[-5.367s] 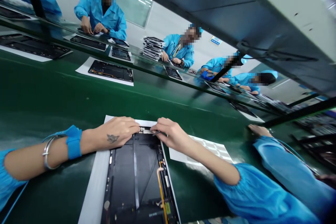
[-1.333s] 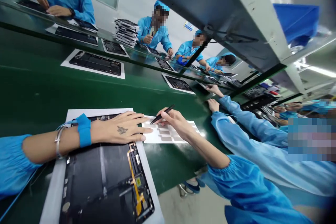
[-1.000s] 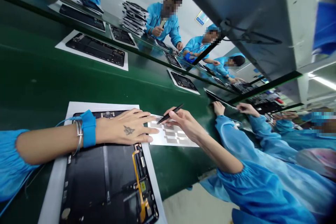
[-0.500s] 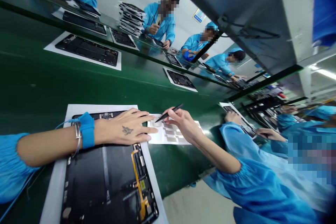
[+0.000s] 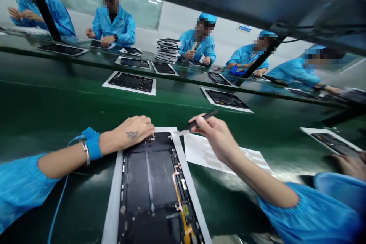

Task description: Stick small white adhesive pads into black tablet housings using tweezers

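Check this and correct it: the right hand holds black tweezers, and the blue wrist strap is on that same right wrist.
The wrist is wrong. The head view shows the blue wrist strap on the left wrist, next to a metal bangle, not on the right wrist. The right hand does hold the black tweezers.

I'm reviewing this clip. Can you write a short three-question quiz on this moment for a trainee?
1. What does the right hand hold? A: a screwdriver; B: black tweezers; C: nothing.
2. True or false: the blue wrist strap is on the right wrist.
3. What lies under the right hand, beside the dark device panel?

Key: 1. B; 2. False; 3. A white sheet with grey patches.
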Motion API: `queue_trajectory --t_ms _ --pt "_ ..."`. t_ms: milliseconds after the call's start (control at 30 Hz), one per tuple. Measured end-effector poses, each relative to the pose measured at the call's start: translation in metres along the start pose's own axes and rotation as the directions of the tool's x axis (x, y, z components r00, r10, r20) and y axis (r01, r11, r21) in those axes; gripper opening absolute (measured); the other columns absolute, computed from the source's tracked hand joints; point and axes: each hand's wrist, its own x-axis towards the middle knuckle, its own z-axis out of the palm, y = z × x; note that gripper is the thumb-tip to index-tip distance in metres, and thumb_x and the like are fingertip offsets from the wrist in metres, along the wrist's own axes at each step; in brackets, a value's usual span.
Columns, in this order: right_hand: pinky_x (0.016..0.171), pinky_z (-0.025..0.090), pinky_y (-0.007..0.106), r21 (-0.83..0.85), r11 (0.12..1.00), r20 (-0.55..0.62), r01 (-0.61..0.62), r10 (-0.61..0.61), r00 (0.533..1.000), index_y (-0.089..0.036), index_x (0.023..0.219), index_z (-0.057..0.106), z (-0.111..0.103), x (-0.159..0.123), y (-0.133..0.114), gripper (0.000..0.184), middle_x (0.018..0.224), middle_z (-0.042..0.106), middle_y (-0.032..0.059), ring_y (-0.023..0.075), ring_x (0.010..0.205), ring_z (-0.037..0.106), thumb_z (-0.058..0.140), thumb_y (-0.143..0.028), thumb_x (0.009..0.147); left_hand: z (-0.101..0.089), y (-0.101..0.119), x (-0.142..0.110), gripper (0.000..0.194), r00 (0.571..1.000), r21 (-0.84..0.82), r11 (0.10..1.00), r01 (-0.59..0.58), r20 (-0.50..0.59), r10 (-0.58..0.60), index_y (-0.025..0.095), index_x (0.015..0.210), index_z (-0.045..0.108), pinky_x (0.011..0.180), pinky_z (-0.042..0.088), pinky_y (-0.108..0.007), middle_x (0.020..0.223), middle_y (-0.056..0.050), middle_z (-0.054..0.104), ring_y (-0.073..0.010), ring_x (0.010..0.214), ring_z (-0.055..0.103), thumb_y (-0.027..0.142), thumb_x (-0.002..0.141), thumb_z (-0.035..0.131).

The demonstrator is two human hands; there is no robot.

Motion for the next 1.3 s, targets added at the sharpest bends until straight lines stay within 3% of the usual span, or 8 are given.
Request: queue_trajectory --t_ms 133,233,567,1300 --pt "0.078 0.052 0.035 0.047 0.998 0.064 -0.044 0.041 0.997 -0.019 0.077 0.071 0.037 0.014 0.023 0.051 0.068 0.063 0.0023 0.0184 0.072 0.060 0.079 -0.069 0.070 0.015 -0.004 -0.022 0.029 0.994 -0.143 0.990 -0.018 -0.106 0.003 0.018 0.117 0.065 0.080 0.049 -0.028 0.107 -0.007 0.063 -0.0179 0.095 0.059 0.022 0.107 0.039" --pt "0.079 0.052 0.035 0.057 0.995 0.076 -0.080 0.076 0.994 -0.019 0.074 0.070 0.048 0.016 0.033 0.051 0.068 0.062 0.0024 0.0184 0.072 0.058 0.078 -0.069 0.070 0.023 -0.003 -0.024 0.030 0.985 -0.185 0.981 -0.058 -0.169 0.026 0.018 0.115 0.065 0.082 0.049 -0.030 0.105 -0.007 0.066 -0.0183 0.096 0.060 0.015 0.104 0.037" --pt "0.079 0.053 0.033 0.052 0.991 0.114 -0.127 0.121 0.986 -0.020 0.062 0.065 0.043 0.010 0.031 0.045 0.080 0.062 0.0051 0.0195 0.080 0.059 0.077 -0.061 0.077 0.026 0.000 -0.023 0.029 0.982 -0.063 0.993 -0.101 -0.163 0.090 0.016 0.106 0.068 0.081 0.050 -0.033 0.105 -0.007 0.071 -0.0194 0.094 0.062 0.008 0.100 0.041" --pt "0.076 0.051 0.030 0.089 0.987 0.062 -0.134 0.129 0.990 -0.020 0.062 0.066 0.045 0.006 0.034 0.043 0.075 0.061 0.0036 0.0182 0.079 0.057 0.080 -0.059 0.075 0.025 0.003 -0.021 0.026 0.977 0.015 0.994 -0.106 -0.183 0.107 0.015 0.103 0.069 0.077 0.049 -0.032 0.103 -0.006 0.073 -0.0200 0.090 0.064 0.006 0.097 0.045"
